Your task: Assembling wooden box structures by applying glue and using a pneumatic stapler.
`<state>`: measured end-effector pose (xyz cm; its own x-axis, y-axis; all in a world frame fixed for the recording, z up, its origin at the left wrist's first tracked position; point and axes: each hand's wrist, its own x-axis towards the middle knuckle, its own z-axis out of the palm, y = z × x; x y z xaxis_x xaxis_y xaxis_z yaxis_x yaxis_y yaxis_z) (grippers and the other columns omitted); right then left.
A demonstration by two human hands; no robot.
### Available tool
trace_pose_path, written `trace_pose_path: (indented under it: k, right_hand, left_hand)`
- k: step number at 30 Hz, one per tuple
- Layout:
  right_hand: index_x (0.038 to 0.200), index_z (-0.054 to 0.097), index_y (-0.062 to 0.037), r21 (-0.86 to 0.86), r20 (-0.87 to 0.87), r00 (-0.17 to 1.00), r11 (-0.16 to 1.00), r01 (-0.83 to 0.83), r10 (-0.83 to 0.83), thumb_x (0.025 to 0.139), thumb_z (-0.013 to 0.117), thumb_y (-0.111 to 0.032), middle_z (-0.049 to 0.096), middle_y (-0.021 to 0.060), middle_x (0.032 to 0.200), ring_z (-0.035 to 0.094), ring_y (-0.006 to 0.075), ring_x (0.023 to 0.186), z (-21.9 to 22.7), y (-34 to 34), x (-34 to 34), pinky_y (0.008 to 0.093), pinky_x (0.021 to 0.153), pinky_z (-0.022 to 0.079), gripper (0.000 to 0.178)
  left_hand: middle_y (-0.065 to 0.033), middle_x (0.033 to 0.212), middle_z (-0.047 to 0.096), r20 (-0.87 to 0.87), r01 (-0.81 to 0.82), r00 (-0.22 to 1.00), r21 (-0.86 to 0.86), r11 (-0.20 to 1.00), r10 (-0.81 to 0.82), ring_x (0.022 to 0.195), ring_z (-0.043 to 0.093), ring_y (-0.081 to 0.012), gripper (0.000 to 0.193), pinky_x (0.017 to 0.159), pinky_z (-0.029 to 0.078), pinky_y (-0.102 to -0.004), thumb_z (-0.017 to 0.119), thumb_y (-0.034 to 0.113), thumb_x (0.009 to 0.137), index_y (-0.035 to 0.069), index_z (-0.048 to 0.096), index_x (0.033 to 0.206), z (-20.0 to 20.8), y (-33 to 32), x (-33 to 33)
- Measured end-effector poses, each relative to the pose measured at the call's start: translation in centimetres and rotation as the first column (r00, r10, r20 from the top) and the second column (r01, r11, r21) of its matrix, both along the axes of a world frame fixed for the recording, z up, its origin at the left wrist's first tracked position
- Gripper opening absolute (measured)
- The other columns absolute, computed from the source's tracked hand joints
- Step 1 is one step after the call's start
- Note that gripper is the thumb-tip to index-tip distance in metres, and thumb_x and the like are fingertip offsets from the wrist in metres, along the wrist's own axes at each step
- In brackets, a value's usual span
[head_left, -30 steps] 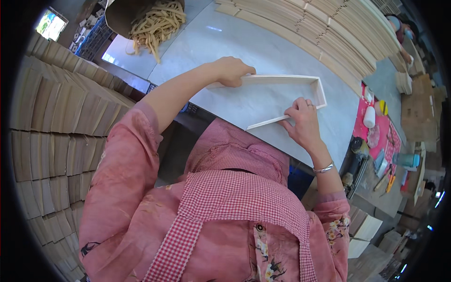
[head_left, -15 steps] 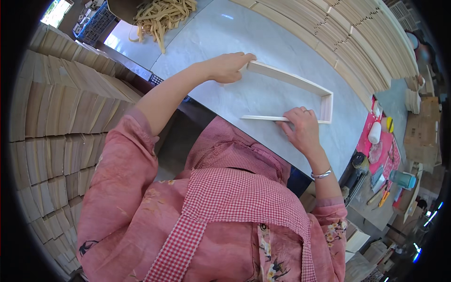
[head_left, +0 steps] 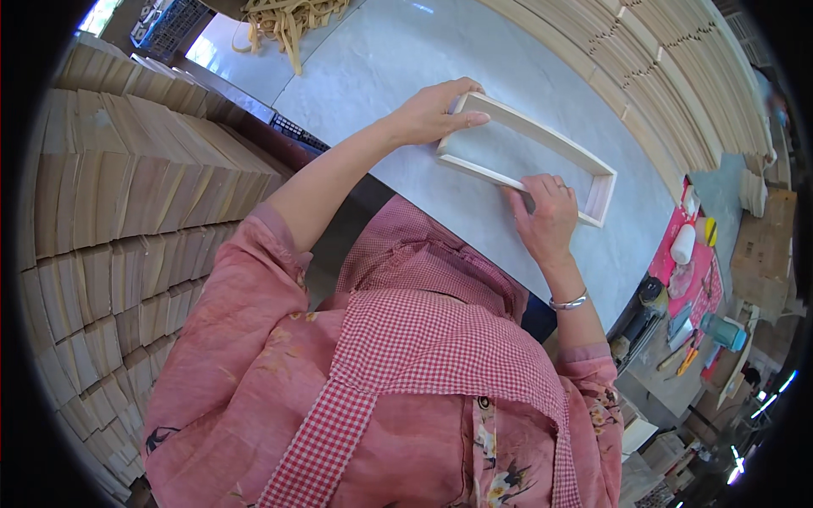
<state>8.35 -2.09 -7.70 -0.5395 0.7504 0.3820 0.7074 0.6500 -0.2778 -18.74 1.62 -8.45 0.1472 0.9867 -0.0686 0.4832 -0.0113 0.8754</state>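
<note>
A long, narrow wooden frame [head_left: 542, 133] of pale strips lies on the pale marbled tabletop, its four sides meeting in a closed rectangle. My left hand [head_left: 436, 113] grips the short left end, thumb over the inner side and fingers round the far corner. On the near long side, my right hand [head_left: 546, 212] pinches the strip a little right of its middle, thumb on the outer face. A ring and a silver bracelet [head_left: 568, 301] show on the right hand and wrist.
Stacked wooden strips [head_left: 660, 68] line the table's far right edge. A heap of tan bands [head_left: 292, 21] lies at the far left. Tall stacks of wooden boards [head_left: 110, 186] stand left of me. Bottles and tools, including a white bottle [head_left: 683, 244], sit at the right.
The near strip, earlier angled away from the left end, now meets it and closes the rectangle. My left hand has moved right, its thumb now over the end piece.
</note>
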Motion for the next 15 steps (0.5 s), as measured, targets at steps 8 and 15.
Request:
trace_pose_path:
  k: [8, 15]
  right_hand:
    - [0.091, 0.068, -0.0116, 0.028, -0.007, 1.000, 0.999, 0.028, -0.027, 0.082, 0.081, -0.020, 0.064, 0.0007, 0.087, 0.057, 0.0213, 0.079, -0.5, 0.4, -0.4, 0.0339, 0.074, 0.042, 0.018]
    - [0.092, 0.067, -0.0119, 0.014, 0.016, 0.998, 0.998, 0.056, -0.056, 0.081, 0.081, -0.020, 0.064, 0.0010, 0.089, 0.057, 0.0215, 0.080, -0.4, 0.3, -0.6, 0.0340, 0.074, 0.042, 0.019]
  left_hand:
    - [-0.0121, 0.126, 0.062, 0.014, -0.012, 1.000, -0.023, 1.000, 0.013, 0.092, 0.059, -0.0240, 0.054, 0.081, 0.051, -0.0318, 0.076, 0.028, 0.095, 0.015, 0.054, 0.143, -0.2, -0.2, 0.2]
    - [-0.0141, 0.155, 0.044, 0.168, 0.162, 0.968, 0.151, 0.975, -0.186, 0.116, 0.059, -0.0308, 0.092, 0.097, 0.051, -0.0334, 0.083, 0.008, 0.078, 0.021, 0.040, 0.158, -1.2, -2.9, -1.4]
